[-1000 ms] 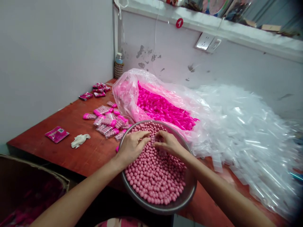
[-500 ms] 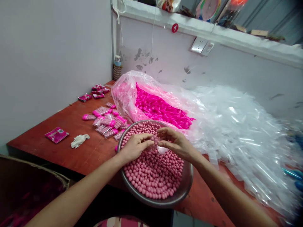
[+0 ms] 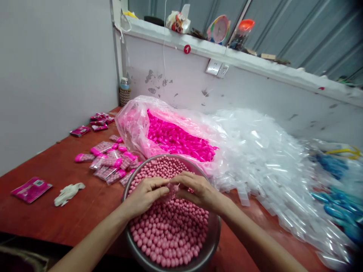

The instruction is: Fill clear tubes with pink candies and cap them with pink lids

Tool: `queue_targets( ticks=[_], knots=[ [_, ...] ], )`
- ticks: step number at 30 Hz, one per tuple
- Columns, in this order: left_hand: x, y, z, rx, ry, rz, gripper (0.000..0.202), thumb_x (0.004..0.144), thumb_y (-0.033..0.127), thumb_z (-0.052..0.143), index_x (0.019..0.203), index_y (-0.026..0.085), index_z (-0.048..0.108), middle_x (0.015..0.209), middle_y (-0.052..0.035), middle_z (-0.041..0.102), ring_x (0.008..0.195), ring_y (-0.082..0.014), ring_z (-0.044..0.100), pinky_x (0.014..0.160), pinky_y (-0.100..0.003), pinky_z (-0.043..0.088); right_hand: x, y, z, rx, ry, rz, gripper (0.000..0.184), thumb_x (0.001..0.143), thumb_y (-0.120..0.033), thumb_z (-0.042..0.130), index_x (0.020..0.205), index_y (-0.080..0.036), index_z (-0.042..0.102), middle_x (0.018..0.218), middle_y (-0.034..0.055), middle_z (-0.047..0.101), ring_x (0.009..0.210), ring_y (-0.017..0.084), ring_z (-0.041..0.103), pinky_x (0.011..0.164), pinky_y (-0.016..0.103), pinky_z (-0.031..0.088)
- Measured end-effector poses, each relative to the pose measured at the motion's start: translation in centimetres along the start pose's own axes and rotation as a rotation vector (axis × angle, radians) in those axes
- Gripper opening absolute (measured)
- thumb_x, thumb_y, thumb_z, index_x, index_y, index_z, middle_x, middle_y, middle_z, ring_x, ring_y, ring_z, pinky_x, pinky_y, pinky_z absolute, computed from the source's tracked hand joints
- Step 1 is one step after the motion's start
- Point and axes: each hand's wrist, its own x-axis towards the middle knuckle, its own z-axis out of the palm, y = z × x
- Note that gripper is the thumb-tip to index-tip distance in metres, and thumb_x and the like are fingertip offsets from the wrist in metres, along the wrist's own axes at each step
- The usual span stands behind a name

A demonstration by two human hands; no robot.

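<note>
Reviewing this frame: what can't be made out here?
Head view only.
Small clear pouch pinched by left hand and right hand: fingers cover it, so its fill is unreadable.
Metal bowl: near rim cut off by the bottom edge.
Blue items at far right: blurred near the frame edge.
Pink packet at left: label too small to read.

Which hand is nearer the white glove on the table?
Left. The left hand, over the bowl's left side, has the glove to its left; the right hand is farther right. Both pinch a small bag.
</note>
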Motion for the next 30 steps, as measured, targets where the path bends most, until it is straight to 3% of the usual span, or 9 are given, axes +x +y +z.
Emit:
queue_targets(
  ticks=[5, 8, 12, 15, 18, 22, 25, 30],
  knots=[
    [0.1, 0.5, 0.1, 0.083, 0.002, -0.001, 0.020, 0.083, 0.025, 0.052, 0.092, 0.020, 0.071, 0.085, -0.0027, 0.068, 0.081, -0.0172, 0.060, 0.074, -0.025, 0.044, 0.0, 0.0, 0.0, 0.102, -0.037, 0.053, 0.014, 0.085, -0.028, 0.056, 0.095, -0.018, 0.057, 0.078, 0.0023, 0.065, 0.067, 0.010, 0.060, 0.061, 0.019, 0.046],
    [0.3, 0.6, 0.1, 0.118, 0.020, -0.024, 0.019, 0.084, 0.025, 0.052, 0.086, 0.020, 0.070, 0.086, -0.0023, 0.068, 0.084, -0.0169, 0.060, 0.078, -0.025, 0.043, 0.0, 0.1, -0.1, 0.137, -0.057, 0.080, 0.013, 0.085, -0.030, 0.056, 0.085, -0.017, 0.058, 0.071, 0.0014, 0.064, 0.061, 0.009, 0.058, 0.056, 0.018, 0.044],
    [0.4, -0.3, -0.3, 0.102, 0.223, -0.101, 0.019, 0.083, 0.027, 0.053, 0.093, 0.023, 0.069, 0.097, -0.0026, 0.069, 0.097, -0.0194, 0.059, 0.087, -0.028, 0.042, 0.4, 1.6, -1.4, 0.271, -0.109, 0.178, 0.023, 0.077, -0.039, 0.064, 0.077, -0.016, 0.059, 0.062, -0.0005, 0.061, 0.051, 0.009, 0.054, 0.047, 0.017, 0.041],
    [0.3, -1.0, -0.4, 0.006, 0.354, -0.157, 0.025, 0.083, 0.033, 0.052, 0.102, 0.023, 0.067, 0.102, -0.0044, 0.068, 0.099, -0.0214, 0.059, 0.089, -0.032, 0.044, 1.8, 5.9, -3.2, 0.184, -0.087, 0.334, 0.023, 0.082, -0.038, 0.056, 0.079, -0.017, 0.063, 0.066, 0.0001, 0.065, 0.059, 0.012, 0.061, 0.053, 0.020, 0.046],
    [0.2, -1.2, -0.3, -0.107, 0.344, -0.199, 0.028, 0.081, 0.037, 0.054, 0.102, 0.023, 0.066, 0.104, -0.0050, 0.067, 0.095, -0.0220, 0.061, 0.084, -0.031, 0.048, 4.5, 12.7, -5.0, -0.277, 0.093, 0.592, 0.026, 0.088, -0.031, 0.044, 0.089, -0.016, 0.065, 0.076, 0.0031, 0.069, 0.069, 0.016, 0.064, 0.063, 0.024, 0.048],
    [0.0, -1.2, -0.2, -0.314, 0.303, -0.288, 0.034, 0.078, 0.040, 0.058, 0.107, 0.023, 0.064, 0.099, -0.0047, 0.068, 0.087, -0.0203, 0.063, 0.075, -0.028, 0.052, 8.3, 20.7, -5.8, -0.455, 0.049, 0.687, 0.020, 0.087, -0.026, 0.050, 0.086, -0.013, 0.065, 0.086, 0.0076, 0.067, 0.081, 0.019, 0.063, 0.075, 0.032, 0.047],
    [0.0, -1.4, 0.0, -0.398, 0.319, -0.326, 0.037, 0.073, 0.042, 0.063, 0.104, 0.021, 0.065, 0.089, -0.0038, 0.068, 0.082, -0.0195, 0.062, 0.071, -0.027, 0.052, 10.6, 23.3, -5.1, -0.537, -0.022, 0.690, 0.022, 0.088, -0.032, 0.052, 0.097, -0.014, 0.060, 0.097, 0.0052, 0.063, 0.085, 0.016, 0.061, 0.077, 0.036, 0.049],
    [0.1, -0.9, 0.1, -0.249, 0.339, -0.338, 0.029, 0.070, 0.038, 0.064, 0.094, 0.023, 0.070, 0.080, -0.0031, 0.068, 0.073, -0.0185, 0.060, 0.063, -0.024, 0.050, 14.3, 23.8, -3.0, -0.627, -0.078, 0.574, 0.022, 0.090, -0.028, 0.045, 0.098, -0.016, 0.062, 0.096, 0.0071, 0.065, 0.087, 0.018, 0.061, 0.078, 0.033, 0.047]
  ],
)
